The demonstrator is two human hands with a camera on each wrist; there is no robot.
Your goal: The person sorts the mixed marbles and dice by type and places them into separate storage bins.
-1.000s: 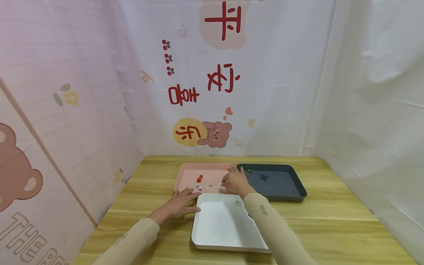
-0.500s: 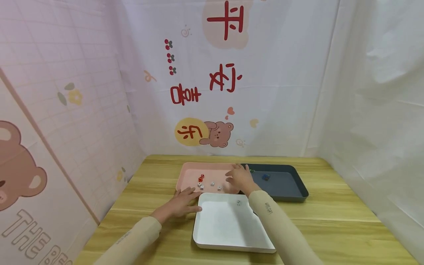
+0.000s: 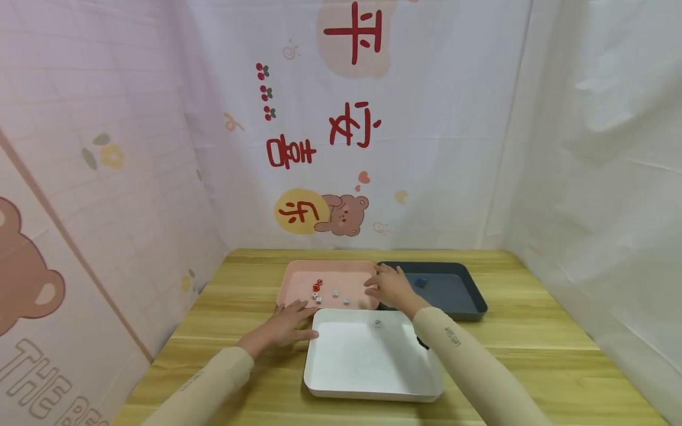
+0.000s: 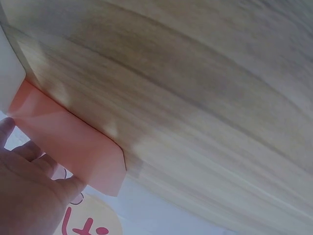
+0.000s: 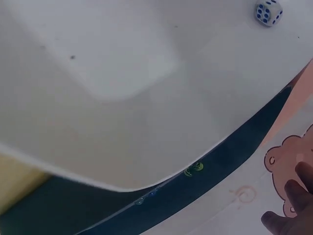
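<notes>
My right hand hovers over the seam between the pink tray and the dark blue-grey tray. Its fingers are loosely bent, and nothing shows between them. My left hand rests with extended fingers at the pink tray's near-left rim, its thumb by the white tray's left edge. A single white die with blue pips lies in the white tray. In the pink tray are red dice and several white dice. The dark tray holds blue dice; something green appears there in the right wrist view.
A wood-grain table carries the three trays, with the white one nearest me. Its surface extends to both sides of them. Printed white cloth hangs behind and along the sides.
My right hand has let go of a white die, now lying in the pink tray, and moved right toward the dark tray, covering the green item in the head view. My left hand stays put.
</notes>
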